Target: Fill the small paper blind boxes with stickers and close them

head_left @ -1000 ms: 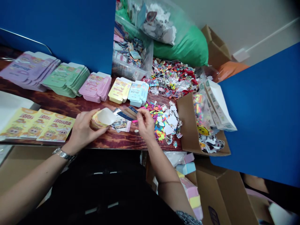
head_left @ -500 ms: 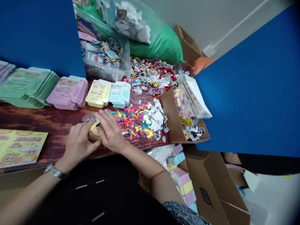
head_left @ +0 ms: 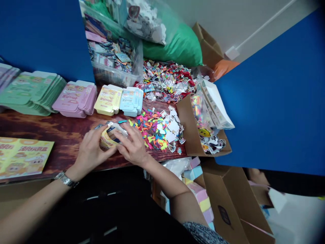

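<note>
My left hand (head_left: 91,149) is wrapped round a small yellow box (head_left: 106,139), whose top end is open. At that opening, the fingers of my right hand (head_left: 133,144) are bent and touch the box's flap; whether they pinch anything I cannot make out. Something clear and shiny shows behind the box. Just right of my right hand lies a pile of small colourful balloon-like pieces (head_left: 152,130), with white paper cutouts (head_left: 173,127) beside it. Flat stacks of yellow boxes (head_left: 108,99) and blue boxes (head_left: 130,100) stand behind my hands.
Pink boxes (head_left: 75,98), green boxes (head_left: 30,91) and a yellow printed sheet (head_left: 25,157) are on the left. A clear bin (head_left: 119,77) and a trinket pile (head_left: 167,81) stand at the back. A cardboard box (head_left: 186,125) borders the right; another person's hand shows far right.
My right hand has moved right and off the top of the yellow box, so its opening now shows. The view has shifted slightly.
</note>
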Tool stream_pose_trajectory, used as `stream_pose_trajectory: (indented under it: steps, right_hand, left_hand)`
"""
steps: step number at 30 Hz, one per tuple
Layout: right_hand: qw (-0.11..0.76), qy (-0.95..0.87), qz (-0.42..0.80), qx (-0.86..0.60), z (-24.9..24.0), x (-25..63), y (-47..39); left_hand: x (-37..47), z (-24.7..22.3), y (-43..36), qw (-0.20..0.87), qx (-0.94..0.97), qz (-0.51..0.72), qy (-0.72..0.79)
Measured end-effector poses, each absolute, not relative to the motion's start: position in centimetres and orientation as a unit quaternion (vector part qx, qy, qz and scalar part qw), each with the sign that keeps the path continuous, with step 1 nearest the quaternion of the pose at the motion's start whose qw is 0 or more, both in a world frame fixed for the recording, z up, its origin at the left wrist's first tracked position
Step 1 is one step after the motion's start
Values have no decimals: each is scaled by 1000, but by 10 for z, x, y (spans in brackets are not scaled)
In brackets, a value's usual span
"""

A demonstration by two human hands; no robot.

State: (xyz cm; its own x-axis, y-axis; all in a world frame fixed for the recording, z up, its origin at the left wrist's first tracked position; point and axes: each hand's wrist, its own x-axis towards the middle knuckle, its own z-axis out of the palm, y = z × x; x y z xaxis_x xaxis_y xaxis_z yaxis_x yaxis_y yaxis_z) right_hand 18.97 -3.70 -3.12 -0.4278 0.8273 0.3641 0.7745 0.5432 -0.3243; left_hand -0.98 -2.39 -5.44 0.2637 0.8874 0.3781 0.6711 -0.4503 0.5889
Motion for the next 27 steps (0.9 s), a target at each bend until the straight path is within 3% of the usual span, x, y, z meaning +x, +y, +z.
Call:
stream_pose_trajectory:
  steps: [13,16,19,20,22,27]
  right_hand:
    - [330,-814,130,-460,-26,202,-30]
    - [342,-758,152,-535,-22,241,-1]
    - [196,-689,105,-690,-16,295,38]
    - [120,-681,100,-715,-14,311,49]
    - [53,-679,106,-724,-14,337,64]
    - [-12,-671,112,-733,-28,355,74]
  left_hand:
    - [-7,-48,-22,124,795,348,482]
    - [-9,-49,-22,138,787,330,503]
    - [-12,-51,-23,140,789,321,505]
    - [-13,-51,-23,141,791,319,503]
    - [-13,-53,-24,145,793,315,502]
    - [-11,-56,-26,149,795,319,494]
